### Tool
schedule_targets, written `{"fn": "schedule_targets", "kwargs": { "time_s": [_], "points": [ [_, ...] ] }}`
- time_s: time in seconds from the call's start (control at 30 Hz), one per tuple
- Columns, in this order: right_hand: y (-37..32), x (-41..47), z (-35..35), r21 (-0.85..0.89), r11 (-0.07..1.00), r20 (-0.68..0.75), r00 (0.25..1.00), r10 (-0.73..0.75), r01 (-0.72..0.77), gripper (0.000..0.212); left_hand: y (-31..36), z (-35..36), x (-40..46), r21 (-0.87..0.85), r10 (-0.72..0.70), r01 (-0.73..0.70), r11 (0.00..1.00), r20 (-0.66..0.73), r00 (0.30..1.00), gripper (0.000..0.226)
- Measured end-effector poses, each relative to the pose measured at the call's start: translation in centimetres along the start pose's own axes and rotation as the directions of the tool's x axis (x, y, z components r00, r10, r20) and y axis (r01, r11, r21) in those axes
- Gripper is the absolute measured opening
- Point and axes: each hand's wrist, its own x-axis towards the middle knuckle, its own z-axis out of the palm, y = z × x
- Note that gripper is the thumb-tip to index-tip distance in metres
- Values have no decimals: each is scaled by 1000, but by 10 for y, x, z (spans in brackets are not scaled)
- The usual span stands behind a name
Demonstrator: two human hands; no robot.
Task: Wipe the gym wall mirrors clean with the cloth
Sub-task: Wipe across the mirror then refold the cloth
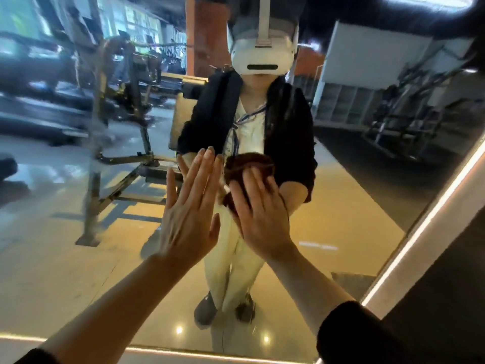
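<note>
Cloth point(246, 169) on mirror point(78, 258), right of left hand point(189, 222).

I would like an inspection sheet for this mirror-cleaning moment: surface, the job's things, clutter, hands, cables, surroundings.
Surface: wall mirror, faint vertical streaks at its left part; lit strip along the right edge.
Job's things: dark brown cloth, bunched, pressed on the glass.
Clutter: nothing seen.
Hands: left hand flat, fingers straight, against the mirror; right hand presses the cloth, fingers spread over it.
Cables: nothing seen.
Surroundings: reflected only: weight bench frame, glossy floor, white shelving, blurred.
</note>
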Motion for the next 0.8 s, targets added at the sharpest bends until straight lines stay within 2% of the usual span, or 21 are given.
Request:
{"fn": "schedule_targets", "kwargs": {
  "time_s": [0.07, 0.13, 0.2, 0.27, 0.3, 0.33, 0.4, 0.47, 0.53, 0.6, 0.63, 0.7, 0.77, 0.8],
  "points": [
    [-1, -38, 3, -19, 984, 118, 977, -176, 179, 61, -3, -2, 4, 21, -20, 20, 1000, -15, 1000, 113],
    [15, -38, -5, -10, 985, 91, 981, -168, 170, 59, -6, -5, 7, 36, -12, 12, 999, -4, 1000, 95],
    [36, -2, -18, 11, 997, -83, 994, 71, -70, 55, -7, -6, 11, 32, -3, 3, 999, 21, 1000, 77],
    [56, 48, -28, 37, 939, -272, 901, 339, -342, 52, -6, -7, 14, 64, -21, 18, 998, 44, 999, 81],
    [60, 67, -30, 54, 914, -322, 859, 397, -402, 52, -6, -6, 14, 84, -28, 24, 996, 48, 998, 85],
    [59, 78, -29, 58, 915, -332, 857, 395, -399, 51, -5, -6, 13, 108, -31, 26, 994, 48, 998, 88],
    [47, 73, -22, 65, 973, -255, 939, 231, -222, 50, -5, -8, 11, 169, -29, 19, 985, 54, 998, 93],
    [28, 34, -11, 59, 997, -112, 993, -40, 47, 49, -4, -14, 12, 225, -28, 5, 974, 98, 995, 103],
    [19, -8, -5, 31, 967, 26, 967, -253, 252, 51, -3, -19, 14, 247, -29, -6, 969, 136, 990, 107],
    [27, -23, -8, 0, 955, 77, 952, -297, 298, 51, -4, -22, 15, 263, -26, -13, 965, 145, 989, 108],
    [36, -17, -12, -10, 970, 44, 969, -242, 243, 51, -4, -23, 15, 265, -21, -18, 964, 143, 989, 109],
    [58, 18, -26, 8, 999, -105, 994, 38, -37, 48, -3, -23, 16, 248, -8, -25, 968, 133, 991, 104],
    [77, 67, -41, 31, 935, -271, 898, 348, -353, 49, -4, -21, 15, 212, -3, -26, 977, 134, 991, 102],
    [81, 88, -46, 41, 893, -328, 838, 437, -449, 52, -5, -20, 14, 194, -1, -26, 981, 136, 991, 103]
  ]
}}
